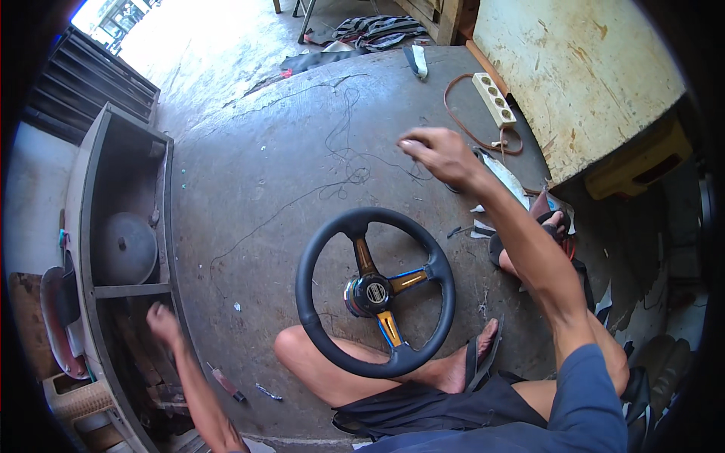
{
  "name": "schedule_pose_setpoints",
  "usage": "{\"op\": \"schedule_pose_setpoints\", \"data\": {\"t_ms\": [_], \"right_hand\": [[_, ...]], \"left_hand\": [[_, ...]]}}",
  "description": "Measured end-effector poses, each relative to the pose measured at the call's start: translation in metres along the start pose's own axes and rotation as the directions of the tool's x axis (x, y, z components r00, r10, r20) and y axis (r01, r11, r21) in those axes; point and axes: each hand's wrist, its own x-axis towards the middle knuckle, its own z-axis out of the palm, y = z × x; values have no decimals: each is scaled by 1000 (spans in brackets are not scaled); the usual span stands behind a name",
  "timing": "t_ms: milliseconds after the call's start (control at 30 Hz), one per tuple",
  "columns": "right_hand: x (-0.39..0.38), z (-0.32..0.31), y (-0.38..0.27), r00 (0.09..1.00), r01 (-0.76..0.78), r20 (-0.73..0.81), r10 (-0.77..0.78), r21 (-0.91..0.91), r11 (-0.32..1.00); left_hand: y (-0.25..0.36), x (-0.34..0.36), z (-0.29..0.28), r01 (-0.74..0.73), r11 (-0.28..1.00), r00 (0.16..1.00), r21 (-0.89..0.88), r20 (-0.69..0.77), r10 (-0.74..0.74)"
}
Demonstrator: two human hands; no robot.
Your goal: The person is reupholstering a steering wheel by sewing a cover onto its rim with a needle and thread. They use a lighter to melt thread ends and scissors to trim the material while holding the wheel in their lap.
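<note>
- The right grip [442, 157] is hovering beyond the steering wheel [375, 294] and to its right, fingers curling together against the thumb; I cannot tell whether thread is passing between them.
- The left grip [164, 326] is blurring well left of the wheel; I cannot tell whether its fingers are apart or together.
- The wheel itself is lying in front of the person, its near edge overlapping a bent leg [332, 370]; its round dark rim is looking smooth, its three gold-brown spokes and glossy hub catching light.
- Thin dark thread [350, 180] is looping loosely beyond the wheel.
- Worn grey floor [242, 166] is spreading wide beyond and left of the wheel, giving the hands room.
- A hard-edged cabinet [132, 291] is bounding that room far left of the wheel.
- A pale, boxy power strip [495, 100] is edging it far beyond the wheel, rightward.
</note>
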Motion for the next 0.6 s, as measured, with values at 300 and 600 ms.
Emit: {"op": "schedule_pose_setpoints", "data": {"t_ms": [300, 600], "right_hand": [[-162, -8, 16, 882, -392, -19, 472, 527, 754], [-286, -30, 92, 514, -471, -307, 801, 679, 563]], "left_hand": [[348, -116, 277, -447, 795, 580, -410, 544, 606], [377, -97, 378, -850, 347, 183, -396, 396, 900]]}}
